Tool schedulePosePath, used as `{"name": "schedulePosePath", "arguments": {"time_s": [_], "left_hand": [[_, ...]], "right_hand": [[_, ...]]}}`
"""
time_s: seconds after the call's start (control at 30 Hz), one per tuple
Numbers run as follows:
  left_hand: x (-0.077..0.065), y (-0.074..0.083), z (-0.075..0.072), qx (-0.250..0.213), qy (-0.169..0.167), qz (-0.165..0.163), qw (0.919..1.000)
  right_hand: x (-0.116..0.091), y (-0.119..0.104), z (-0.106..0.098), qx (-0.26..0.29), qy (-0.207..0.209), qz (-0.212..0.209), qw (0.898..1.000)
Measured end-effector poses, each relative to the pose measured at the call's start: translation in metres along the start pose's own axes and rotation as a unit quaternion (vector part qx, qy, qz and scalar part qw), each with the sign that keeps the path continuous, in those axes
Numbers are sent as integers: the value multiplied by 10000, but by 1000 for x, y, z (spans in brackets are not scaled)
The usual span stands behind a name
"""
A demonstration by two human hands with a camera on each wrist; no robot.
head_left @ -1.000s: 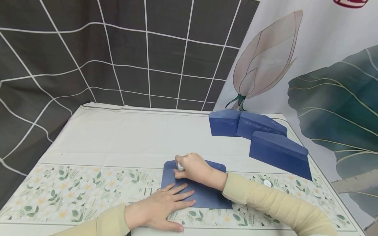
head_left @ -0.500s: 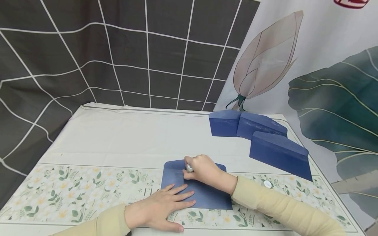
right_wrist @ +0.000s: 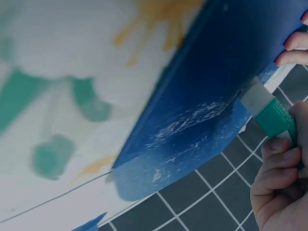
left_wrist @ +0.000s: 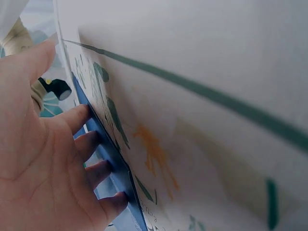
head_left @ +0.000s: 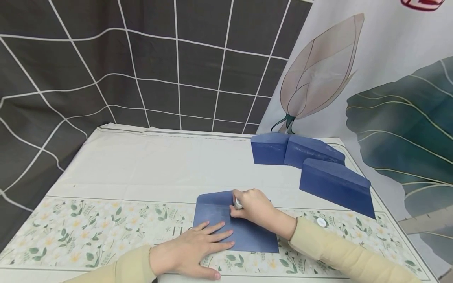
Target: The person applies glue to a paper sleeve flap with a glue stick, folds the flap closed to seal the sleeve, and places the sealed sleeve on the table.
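A blue envelope (head_left: 244, 234) lies on the table with its flap unfolded away from me. My left hand (head_left: 194, 250) rests flat on its left part, fingers spread, as the left wrist view also shows. In my right hand (head_left: 255, 206) I grip a green glue stick (right_wrist: 274, 118) with a whitish end. That end touches the envelope near the flap's fold. The right wrist view reveals white glue streaks (right_wrist: 192, 125) along the flap and fold. Curled fingers hide part of the glue stick.
Three more blue envelopes (head_left: 336, 184) lie at the back right, two of them overlapping. A small white round thing, maybe a cap (head_left: 321, 222), sits right of the envelope, near my right sleeve. A flowered cloth (head_left: 116, 232) covers the table; a dark checked curtain (head_left: 152, 63) hangs behind.
My right hand has slid to the right with the glue stick along the top of the envelope. The left hand and the envelope have stayed in place.
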State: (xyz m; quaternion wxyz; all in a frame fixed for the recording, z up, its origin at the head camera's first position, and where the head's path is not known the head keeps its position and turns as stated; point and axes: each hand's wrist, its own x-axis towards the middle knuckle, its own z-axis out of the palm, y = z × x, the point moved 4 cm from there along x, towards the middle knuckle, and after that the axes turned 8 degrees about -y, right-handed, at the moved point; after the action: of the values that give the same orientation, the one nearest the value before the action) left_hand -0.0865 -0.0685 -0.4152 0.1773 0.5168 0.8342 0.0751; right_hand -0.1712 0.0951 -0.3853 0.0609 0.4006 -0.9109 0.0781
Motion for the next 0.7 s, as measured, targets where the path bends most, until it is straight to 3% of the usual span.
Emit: {"name": "schedulePosePath", "arguments": {"time_s": [0.7], "left_hand": [[1, -1, 1, -223, -107, -6, 9997]], "right_hand": [[-39, 27, -8, -74, 391, 432, 9983]]}}
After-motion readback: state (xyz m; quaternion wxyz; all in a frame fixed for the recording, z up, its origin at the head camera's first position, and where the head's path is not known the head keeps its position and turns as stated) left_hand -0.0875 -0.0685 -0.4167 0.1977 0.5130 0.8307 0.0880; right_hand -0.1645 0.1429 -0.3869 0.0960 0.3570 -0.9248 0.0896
